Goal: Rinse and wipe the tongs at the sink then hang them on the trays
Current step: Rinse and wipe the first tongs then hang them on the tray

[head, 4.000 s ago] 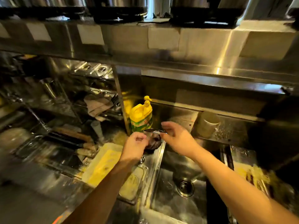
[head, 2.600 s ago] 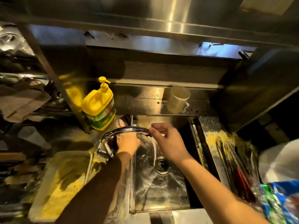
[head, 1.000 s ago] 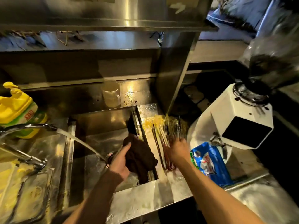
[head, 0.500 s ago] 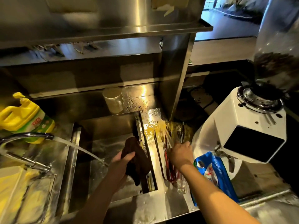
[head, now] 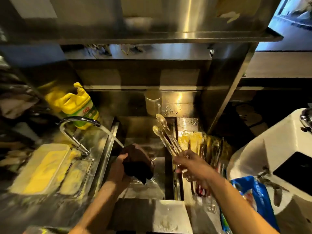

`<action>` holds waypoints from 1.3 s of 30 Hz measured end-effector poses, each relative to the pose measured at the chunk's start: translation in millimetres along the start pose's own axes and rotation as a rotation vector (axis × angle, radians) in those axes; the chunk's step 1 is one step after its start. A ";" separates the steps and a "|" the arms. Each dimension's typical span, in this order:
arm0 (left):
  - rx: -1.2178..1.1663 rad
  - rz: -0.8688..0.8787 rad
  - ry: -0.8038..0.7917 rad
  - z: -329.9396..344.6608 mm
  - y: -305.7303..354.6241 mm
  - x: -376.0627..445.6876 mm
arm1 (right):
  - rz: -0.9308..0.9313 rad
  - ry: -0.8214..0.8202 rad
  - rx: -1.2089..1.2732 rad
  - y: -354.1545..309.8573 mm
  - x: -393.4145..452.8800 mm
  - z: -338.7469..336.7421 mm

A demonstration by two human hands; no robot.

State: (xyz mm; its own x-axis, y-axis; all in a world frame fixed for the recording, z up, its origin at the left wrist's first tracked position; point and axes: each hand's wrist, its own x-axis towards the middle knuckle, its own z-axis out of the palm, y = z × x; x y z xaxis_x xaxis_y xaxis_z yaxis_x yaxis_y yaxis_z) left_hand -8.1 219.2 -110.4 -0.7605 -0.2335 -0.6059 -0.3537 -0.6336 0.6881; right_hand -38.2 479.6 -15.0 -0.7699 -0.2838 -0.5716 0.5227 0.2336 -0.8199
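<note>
My right hand [head: 190,164] grips clear plastic tongs [head: 164,134] by their handle end; their two spoon tips point up and away over the right edge of the steel sink [head: 143,188]. More tongs [head: 204,149] lie on the wet drainboard to the right. My left hand [head: 118,169] holds a dark brown cloth [head: 137,160] inside the sink. Water runs from the curved chrome faucet [head: 76,127] and lands on the top of the cloth.
A yellow dish-soap bottle [head: 76,105] stands behind the faucet, and a pale mug [head: 152,102] sits on the ledge behind the sink. A yellow-stained tray [head: 43,168] lies at the left. A white grinder [head: 276,159] and a blue bag [head: 253,198] crowd the right. A steel shelf [head: 152,38] hangs overhead.
My right hand has lifted a pair of tongs off the drainboard and swung them left over the sink edge. My left hand has moved the cloth under the running water.
</note>
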 end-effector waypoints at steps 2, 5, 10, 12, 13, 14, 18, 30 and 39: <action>-0.072 0.031 -0.046 -18.5 7.2 -6.1 | 0.038 -0.124 0.088 0.9 5.2 16.9; -0.139 0.073 -0.013 -41.7 18.7 -2.2 | 0.106 -0.281 0.080 -0.2 19.1 45.4; -0.213 0.044 -0.010 -54.3 41.7 13.0 | 0.143 -0.288 -0.108 -4.9 41.1 88.8; -0.232 0.060 -0.051 -53.3 47.6 19.5 | 0.142 -0.278 -0.143 -6.6 45.4 100.6; -0.244 0.073 -0.076 -53.8 50.9 23.9 | 0.143 -0.272 -0.146 -7.5 47.5 107.0; -0.257 0.085 -0.108 -52.8 55.0 26.8 | 0.143 -0.261 -0.148 -8.4 49.7 112.2; -0.304 0.073 -0.236 -48.3 68.1 32.2 | 0.112 -0.195 -0.137 -12.4 55.1 123.8; -0.109 -0.038 -0.122 -33.9 86.0 85.8 | 0.068 -0.193 -0.194 -7.3 52.6 135.8; 0.083 -0.285 0.005 -17.5 65.9 96.0 | 0.080 -0.190 -0.284 -9.1 55.5 141.5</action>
State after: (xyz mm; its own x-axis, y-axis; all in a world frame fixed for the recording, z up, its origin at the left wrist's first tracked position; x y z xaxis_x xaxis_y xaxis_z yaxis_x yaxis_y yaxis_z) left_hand -94.9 142.1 -130.2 -0.6216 -0.0586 -0.7812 -0.5960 -0.6118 0.5201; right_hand -33.9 330.2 -43.6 -0.6351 -0.4156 -0.6511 0.4350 0.5041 -0.7461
